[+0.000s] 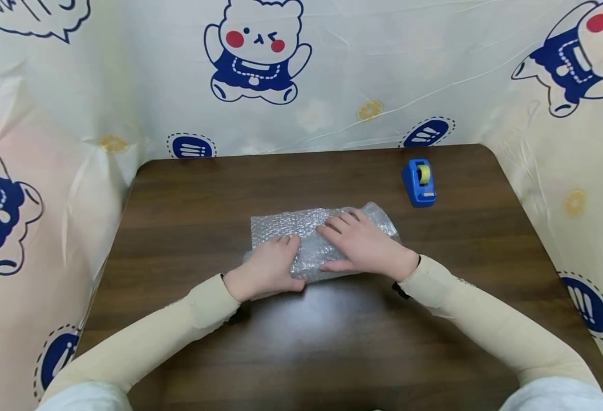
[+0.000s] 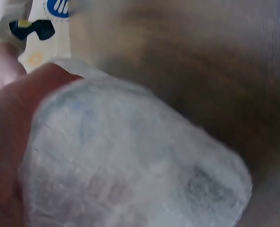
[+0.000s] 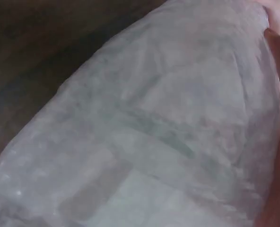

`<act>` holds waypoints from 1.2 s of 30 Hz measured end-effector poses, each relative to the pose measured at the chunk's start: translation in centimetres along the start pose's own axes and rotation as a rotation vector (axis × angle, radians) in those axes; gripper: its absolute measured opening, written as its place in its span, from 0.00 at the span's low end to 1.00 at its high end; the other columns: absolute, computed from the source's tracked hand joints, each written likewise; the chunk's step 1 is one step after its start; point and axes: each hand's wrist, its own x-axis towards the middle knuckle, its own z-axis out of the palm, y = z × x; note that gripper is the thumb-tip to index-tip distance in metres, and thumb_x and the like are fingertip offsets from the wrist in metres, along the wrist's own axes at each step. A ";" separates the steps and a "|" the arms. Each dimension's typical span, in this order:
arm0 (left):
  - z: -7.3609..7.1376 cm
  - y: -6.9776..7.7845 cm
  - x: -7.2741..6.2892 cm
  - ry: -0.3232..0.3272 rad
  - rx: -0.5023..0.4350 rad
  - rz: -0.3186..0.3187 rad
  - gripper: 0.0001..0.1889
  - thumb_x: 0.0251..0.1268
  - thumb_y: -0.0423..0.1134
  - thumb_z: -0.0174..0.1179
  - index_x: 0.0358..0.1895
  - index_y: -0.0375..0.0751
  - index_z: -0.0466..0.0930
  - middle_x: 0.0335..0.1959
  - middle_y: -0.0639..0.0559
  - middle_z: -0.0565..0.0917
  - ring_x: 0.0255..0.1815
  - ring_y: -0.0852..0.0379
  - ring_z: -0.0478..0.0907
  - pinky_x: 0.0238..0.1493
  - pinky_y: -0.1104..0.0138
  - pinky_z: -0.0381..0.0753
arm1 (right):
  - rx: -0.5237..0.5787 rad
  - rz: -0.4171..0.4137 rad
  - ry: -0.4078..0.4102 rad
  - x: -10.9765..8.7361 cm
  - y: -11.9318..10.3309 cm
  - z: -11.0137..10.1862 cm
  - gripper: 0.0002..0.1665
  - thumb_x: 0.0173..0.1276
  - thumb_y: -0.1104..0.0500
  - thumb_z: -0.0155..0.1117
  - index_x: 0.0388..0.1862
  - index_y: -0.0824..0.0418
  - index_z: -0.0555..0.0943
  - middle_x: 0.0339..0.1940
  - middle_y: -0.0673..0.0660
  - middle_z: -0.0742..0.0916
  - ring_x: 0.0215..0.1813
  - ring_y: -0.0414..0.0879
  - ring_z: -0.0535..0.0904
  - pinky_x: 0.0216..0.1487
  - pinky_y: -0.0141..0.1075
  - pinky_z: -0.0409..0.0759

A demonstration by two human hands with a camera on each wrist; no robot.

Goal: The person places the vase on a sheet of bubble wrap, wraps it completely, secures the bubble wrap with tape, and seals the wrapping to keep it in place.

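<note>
Head view: bubble wrap lies on the table. The left hand rests on its left part, fingers together; the right hand rests on its right part, fingers spread. A blue tape dispenser stands farther right. Left wrist view: the bubble wrap touches the hand. Right wrist view: a greenish strip apparently shows through, blurred

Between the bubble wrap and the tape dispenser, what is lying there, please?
Nothing: in the head view, only bare table shows between the bubble wrap and the tape dispenser.
</note>
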 end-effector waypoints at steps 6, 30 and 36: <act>-0.2 -1.2 0.5 -0.067 -0.113 -0.014 0.36 0.50 0.61 0.72 0.52 0.35 0.74 0.31 0.49 0.81 0.33 0.50 0.82 0.33 0.56 0.84 | -0.014 -0.002 -0.023 0.0 0.3 -0.4 0.63 0.51 0.22 0.75 0.77 0.56 0.72 0.68 0.64 0.80 0.69 0.64 0.74 0.65 0.68 0.72; -0.4 -4.2 0.7 -0.213 -0.497 -0.097 0.45 0.58 0.70 0.68 0.71 0.45 0.69 0.59 0.41 0.84 0.39 0.56 0.82 0.54 0.55 0.84 | -0.039 0.020 -0.068 0.2 0.7 -0.4 0.55 0.55 0.22 0.70 0.72 0.52 0.74 0.63 0.62 0.82 0.60 0.63 0.79 0.54 0.60 0.80; -0.7 -4.0 0.8 -0.221 -0.506 -0.120 0.45 0.59 0.72 0.66 0.72 0.45 0.70 0.53 0.44 0.86 0.35 0.57 0.81 0.49 0.56 0.84 | -0.025 0.019 -0.015 -0.4 1.1 -0.3 0.55 0.53 0.22 0.71 0.72 0.52 0.75 0.64 0.62 0.82 0.60 0.64 0.78 0.54 0.62 0.80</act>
